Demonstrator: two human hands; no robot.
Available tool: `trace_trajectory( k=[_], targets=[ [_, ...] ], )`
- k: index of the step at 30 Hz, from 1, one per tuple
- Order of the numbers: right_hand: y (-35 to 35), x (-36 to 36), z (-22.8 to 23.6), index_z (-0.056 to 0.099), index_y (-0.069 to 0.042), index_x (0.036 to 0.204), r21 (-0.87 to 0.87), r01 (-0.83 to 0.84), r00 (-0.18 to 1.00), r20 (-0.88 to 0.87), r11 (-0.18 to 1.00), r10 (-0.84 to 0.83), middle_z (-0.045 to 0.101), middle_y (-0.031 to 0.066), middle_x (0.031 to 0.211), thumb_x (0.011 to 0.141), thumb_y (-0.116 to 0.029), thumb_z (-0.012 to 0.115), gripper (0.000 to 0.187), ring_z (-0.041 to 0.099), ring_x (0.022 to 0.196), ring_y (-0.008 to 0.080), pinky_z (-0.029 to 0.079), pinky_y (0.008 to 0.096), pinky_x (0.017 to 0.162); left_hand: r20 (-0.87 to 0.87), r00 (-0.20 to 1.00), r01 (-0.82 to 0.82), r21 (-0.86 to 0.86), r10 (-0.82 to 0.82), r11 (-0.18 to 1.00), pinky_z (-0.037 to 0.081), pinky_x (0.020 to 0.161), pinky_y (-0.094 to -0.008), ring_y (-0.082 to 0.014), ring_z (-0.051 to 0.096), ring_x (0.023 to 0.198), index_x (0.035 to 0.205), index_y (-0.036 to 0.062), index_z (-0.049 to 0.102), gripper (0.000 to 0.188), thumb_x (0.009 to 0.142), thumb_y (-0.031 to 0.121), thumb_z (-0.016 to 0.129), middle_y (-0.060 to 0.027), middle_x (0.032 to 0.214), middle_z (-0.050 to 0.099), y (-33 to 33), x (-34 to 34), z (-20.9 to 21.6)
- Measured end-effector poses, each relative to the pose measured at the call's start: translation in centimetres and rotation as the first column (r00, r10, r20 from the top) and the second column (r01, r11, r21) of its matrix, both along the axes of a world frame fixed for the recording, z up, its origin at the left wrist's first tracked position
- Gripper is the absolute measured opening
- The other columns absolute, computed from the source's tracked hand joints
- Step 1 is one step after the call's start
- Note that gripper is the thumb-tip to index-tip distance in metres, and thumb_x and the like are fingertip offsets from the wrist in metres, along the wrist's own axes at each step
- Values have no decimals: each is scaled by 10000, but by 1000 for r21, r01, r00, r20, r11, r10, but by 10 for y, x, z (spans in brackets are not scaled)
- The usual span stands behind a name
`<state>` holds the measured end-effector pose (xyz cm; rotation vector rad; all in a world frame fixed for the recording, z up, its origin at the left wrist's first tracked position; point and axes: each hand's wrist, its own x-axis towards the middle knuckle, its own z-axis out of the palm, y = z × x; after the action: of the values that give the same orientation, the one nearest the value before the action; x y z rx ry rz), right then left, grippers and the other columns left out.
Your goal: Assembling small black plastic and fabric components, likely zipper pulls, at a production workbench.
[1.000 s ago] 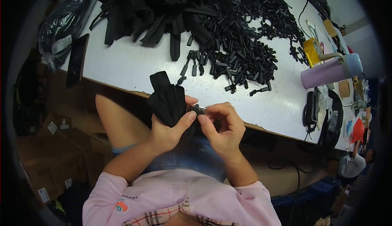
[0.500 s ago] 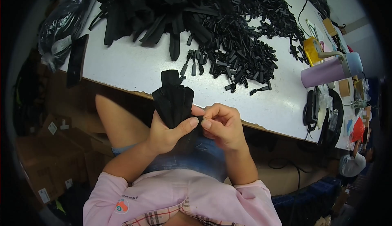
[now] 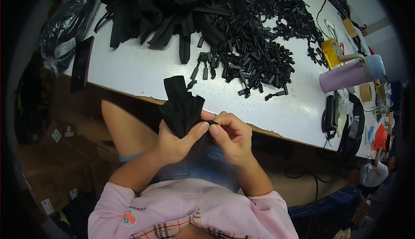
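Over my lap, my left hand (image 3: pixel 173 144) is closed round a bundle of black zipper strips (image 3: pixel 182 111), whose ends fan out above the thumb. My right hand (image 3: pixel 235 139) pinches the end of one strip against the left thumb tip. Whether a slider is between those fingertips is hidden. Just past the bundle, a single black zipper slider (image 3: pixel 192 84) lies near the table's front edge. A large heap of black zipper sliders with long pulls (image 3: pixel 255 62) spreads over the middle of the table. To its left is a pile of black zipper strips (image 3: pixel 160 10).
The white table (image 3: pixel 125 72) has a worn front edge just beyond my hands. A dark flat slab (image 3: pixel 82 64) and a plastic-wrapped bundle (image 3: pixel 67 27) lie at the left. A purple tumbler (image 3: pixel 341 80), yellow tape (image 3: pixel 330 53) and a black pouch (image 3: pixel 331 113) are right. Cardboard boxes (image 3: pixel 60 165) stand lower left.
The strip ends in my left hand have tilted slightly left and spread. My right fingers have shifted a little left, and the dark strip end shows more above their tips.
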<state>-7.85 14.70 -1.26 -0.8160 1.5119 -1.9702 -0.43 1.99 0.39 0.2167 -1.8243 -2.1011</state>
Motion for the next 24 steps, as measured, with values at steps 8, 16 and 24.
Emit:
trace_trajectory(
  k=[8, 16, 24],
  targets=[
    [-2, -5, -2, 528, 12, 832, -83, 195, 791, -576, 977, -206, 507, 11, 737, 776, -26, 551, 71, 412, 556, 41, 330, 168, 464, 163, 978, 84, 259, -129, 962, 420, 516, -181, -55, 511, 612, 911, -6, 570, 169, 788, 109, 579, -22, 746, 557, -7, -1, 10],
    [0, -13, 15, 520, 3, 712, 70, -39, 998, 56, 997, 35, 483, 5, 539, 677, -54, 640, 137, 395, 447, 27, 304, 172, 413, 41, 999, 17, 55, -19, 998, 360, 434, -174, -22, 441, 539, 827, 18, 538, 111, 806, 126, 556, 1, 713, 521, 4, 2, 3],
    [-11, -3, 33, 564, -17, 793, 117, 243, 787, -604, 963, -125, 506, 63, 671, 628, -43, 663, 194, 474, 518, 150, 378, 239, 426, 223, 973, 25, 157, -60, 987, 376, 487, -170, -39, 470, 559, 845, 10, 547, 139, 807, 144, 558, 12, 664, 521, -9, -3, 2]
  ],
)
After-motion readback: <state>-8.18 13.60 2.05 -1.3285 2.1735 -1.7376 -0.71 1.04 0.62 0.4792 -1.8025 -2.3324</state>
